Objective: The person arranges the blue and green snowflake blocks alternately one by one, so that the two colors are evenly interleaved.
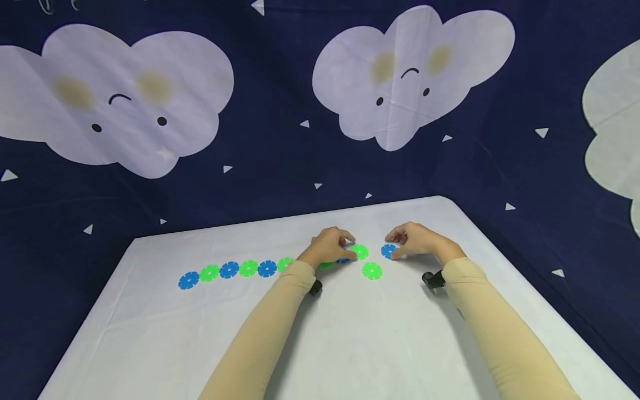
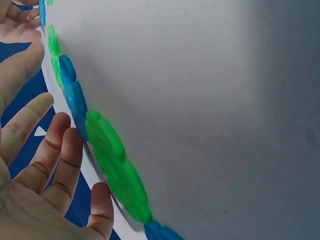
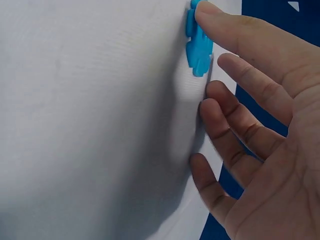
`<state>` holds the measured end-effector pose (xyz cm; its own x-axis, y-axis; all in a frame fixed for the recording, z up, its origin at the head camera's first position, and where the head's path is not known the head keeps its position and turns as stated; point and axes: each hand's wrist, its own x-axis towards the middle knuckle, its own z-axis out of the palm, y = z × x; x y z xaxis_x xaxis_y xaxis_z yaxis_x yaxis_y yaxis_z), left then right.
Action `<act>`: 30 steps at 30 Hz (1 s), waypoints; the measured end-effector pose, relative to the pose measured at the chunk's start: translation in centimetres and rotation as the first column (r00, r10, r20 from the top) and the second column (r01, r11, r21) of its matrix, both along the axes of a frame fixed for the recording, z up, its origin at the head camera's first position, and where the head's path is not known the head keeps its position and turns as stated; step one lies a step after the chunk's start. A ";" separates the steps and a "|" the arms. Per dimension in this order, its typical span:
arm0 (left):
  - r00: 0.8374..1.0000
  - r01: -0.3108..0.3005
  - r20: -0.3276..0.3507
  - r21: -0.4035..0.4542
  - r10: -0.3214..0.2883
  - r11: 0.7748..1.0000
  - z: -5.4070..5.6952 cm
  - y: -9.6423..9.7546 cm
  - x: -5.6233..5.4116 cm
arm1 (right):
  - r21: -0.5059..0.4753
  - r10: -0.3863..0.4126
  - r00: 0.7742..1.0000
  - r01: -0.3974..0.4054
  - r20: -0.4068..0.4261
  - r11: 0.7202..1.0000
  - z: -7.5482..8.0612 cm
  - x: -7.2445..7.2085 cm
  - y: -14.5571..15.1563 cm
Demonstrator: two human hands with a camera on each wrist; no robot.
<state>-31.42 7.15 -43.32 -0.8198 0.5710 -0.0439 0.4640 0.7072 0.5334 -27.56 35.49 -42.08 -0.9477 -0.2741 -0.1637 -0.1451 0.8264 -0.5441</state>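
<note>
Flat notched plastic discs, blue and green, lie in an alternating row on the white table. My left hand [image 1: 330, 245] is over the right end of the row, fingers spread loosely beside a green disc [image 1: 359, 252] and a blue one [image 2: 73, 97]. Its thumb is close to that end green disc; contact cannot be told. To the right, my right hand [image 1: 419, 242] has its thumb touching a separate blue disc [image 3: 200, 50], while the other fingers are bent loosely beyond the disc's edge. A loose green disc [image 1: 372, 271] lies nearer me, between the hands.
The row runs left to a blue disc [image 1: 189, 280], partly hidden by my left arm. The white table [image 1: 380, 344] ends at a dark blue cloth [image 1: 270, 183] printed with clouds. A black wrist device [image 1: 433, 279] is under my right wrist.
</note>
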 end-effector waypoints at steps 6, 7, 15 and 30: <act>1.000 0.002 -0.004 -0.009 -0.002 1.000 0.0 0.2 0.0 | -0.018 -0.018 1.000 0.018 -0.026 1.000 -0.7 0.1 0.3; 1.000 0.002 -0.005 -0.011 -0.003 1.000 0.0 0.2 0.0 | -0.018 -0.019 0.999 0.018 -0.031 1.000 -0.7 0.1 0.3; 1.000 0.001 0.006 -0.003 -0.001 1.000 0.0 0.4 0.2 | -0.007 -0.025 0.998 0.025 -0.059 1.000 -0.8 0.5 0.1; 1.000 -0.016 0.008 0.002 0.016 1.000 -0.2 0.6 0.1 | -0.040 -0.021 0.999 0.019 -0.049 0.999 -0.8 0.7 -0.5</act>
